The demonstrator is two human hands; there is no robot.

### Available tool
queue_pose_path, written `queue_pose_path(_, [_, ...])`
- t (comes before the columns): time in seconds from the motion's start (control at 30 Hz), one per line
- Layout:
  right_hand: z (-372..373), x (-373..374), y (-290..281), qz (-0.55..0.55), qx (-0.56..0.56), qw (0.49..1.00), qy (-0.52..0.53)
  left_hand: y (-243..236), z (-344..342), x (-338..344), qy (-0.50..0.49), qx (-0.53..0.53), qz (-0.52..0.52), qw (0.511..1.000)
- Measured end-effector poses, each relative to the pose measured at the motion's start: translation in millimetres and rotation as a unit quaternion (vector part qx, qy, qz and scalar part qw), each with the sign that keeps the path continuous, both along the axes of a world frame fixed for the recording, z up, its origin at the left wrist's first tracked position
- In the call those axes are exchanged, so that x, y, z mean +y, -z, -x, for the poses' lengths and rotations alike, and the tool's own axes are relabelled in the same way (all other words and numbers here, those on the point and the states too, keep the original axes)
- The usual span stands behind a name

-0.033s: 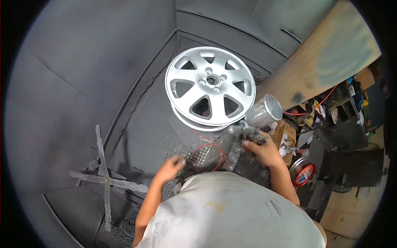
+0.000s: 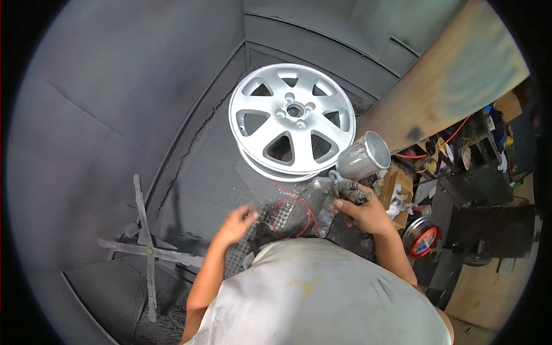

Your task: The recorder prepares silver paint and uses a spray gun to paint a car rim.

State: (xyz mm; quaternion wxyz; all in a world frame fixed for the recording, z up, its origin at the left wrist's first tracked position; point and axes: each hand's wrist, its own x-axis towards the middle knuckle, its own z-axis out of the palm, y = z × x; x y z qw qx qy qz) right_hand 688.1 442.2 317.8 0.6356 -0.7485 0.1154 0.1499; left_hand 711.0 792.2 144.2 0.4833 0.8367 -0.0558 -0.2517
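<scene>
A silver seven-spoke wheel rim lies face up on a raised support in the grey booth. Just below its right edge, my right hand grips a metal spray gun with a silver cup on it, tilted beside the rim. My left hand is closed, below the rim and apart from it; what its fingers hold, if anything, I cannot make out. A thin red hose or cord loops over the crumpled, stained material between my hands.
Grey booth walls enclose the left and back. A cross-shaped stand is at lower left. At right are a tan board, cluttered shelving, a cardboard box and a red-rimmed round object.
My left hand has moved slightly upward. The spray gun in my right hand has shifted a little to the left. The rim looks unmoved.
</scene>
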Motion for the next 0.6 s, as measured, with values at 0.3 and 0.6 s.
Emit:
queue_pose_path(0.3, [14.3,-46.0,-30.5,-0.023,-0.120,0.991,0.045,-50.3,-71.7,-133.1,0.293,0.013,0.083,0.952])
queue_pose_path(0.6, [89.9,-182.6,43.8,-0.033,-0.030,0.996,0.081,-21.3,85.2,-215.9,0.207,0.328,0.202,0.899])
